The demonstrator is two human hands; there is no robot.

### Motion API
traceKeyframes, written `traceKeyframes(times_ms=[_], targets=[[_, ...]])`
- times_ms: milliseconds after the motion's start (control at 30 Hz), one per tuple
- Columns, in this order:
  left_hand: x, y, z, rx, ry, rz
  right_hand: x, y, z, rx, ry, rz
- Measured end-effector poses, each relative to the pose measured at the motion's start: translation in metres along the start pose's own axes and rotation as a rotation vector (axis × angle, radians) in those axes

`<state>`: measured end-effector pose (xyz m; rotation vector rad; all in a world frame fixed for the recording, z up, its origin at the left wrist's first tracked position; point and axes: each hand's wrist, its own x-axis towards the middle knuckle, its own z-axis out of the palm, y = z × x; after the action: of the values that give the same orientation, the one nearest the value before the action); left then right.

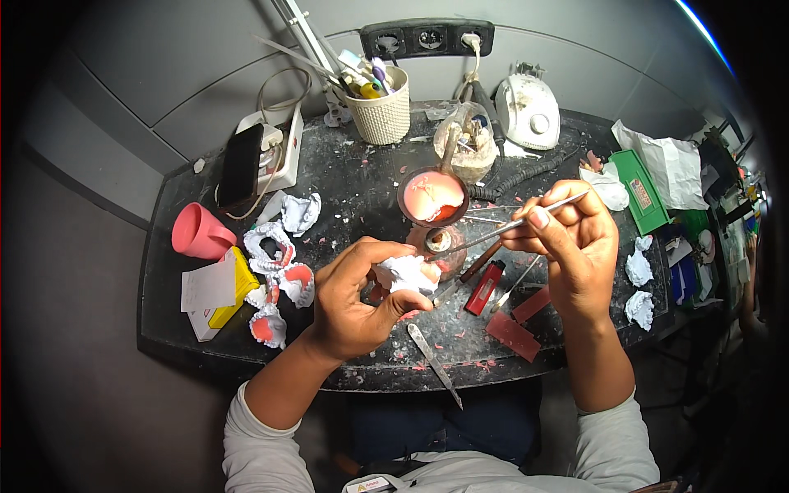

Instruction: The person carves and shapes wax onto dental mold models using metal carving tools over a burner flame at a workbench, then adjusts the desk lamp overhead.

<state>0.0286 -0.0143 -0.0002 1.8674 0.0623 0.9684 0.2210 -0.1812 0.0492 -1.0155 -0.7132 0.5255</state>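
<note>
My left hand point(353, 292) is closed around a white plaster dental cast point(407, 275), with a bit of pink at its right side. Between the fingers and thumb of my right hand point(575, 238) is a slim metal wax tool point(514, 223), slanting down left. Its tip lies close to the top of a small burner point(438, 241), whose flame I cannot make out. Just behind the burner, a small dark pan point(433, 197) holds pink wax, redder at one edge. A red lighter point(485, 287) and pink wax sheets point(513, 335) lie under my right hand.
White casts point(279, 279), some with pink wax, cluster at left beside a pink mug point(201, 232) and yellow box point(234, 287). A knife point(434, 366) lies near the front edge. Behind stand a woven cup point(382, 111) and a white machine point(528, 111). A green box point(639, 193) sits right.
</note>
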Motion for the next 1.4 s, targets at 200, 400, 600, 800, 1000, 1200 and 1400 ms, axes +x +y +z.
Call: traceKeyframes(times_ms=[200,400,600,800,1000,1200,1400], targets=[[0.001,0.002,-0.001,0.02,-0.009,-0.006,0.0,0.0,0.0,-0.004,-0.005,-0.001],[0.0,0.001,-0.002,0.039,-0.016,0.006,-0.001,0.001,0.0,-0.003,0.001,-0.001],[0.002,0.001,-0.002,0.034,-0.02,0.037,-0.001,0.0,0.0,-0.007,-0.002,-0.007],[0.002,0.005,-0.002,-0.028,-0.028,-0.006,-0.001,0.002,-0.001,0.03,-0.058,-0.027],[0.003,0.006,0.0,-0.176,-0.011,-0.039,0.003,-0.005,-0.006,0.022,0.018,-0.065],[-0.001,0.014,-0.005,-0.082,-0.068,0.09,0.008,-0.002,-0.009,-0.075,0.107,-0.01],[0.002,0.019,-0.01,-0.03,-0.12,0.173,0.008,0.002,-0.008,-0.122,0.138,0.038]])
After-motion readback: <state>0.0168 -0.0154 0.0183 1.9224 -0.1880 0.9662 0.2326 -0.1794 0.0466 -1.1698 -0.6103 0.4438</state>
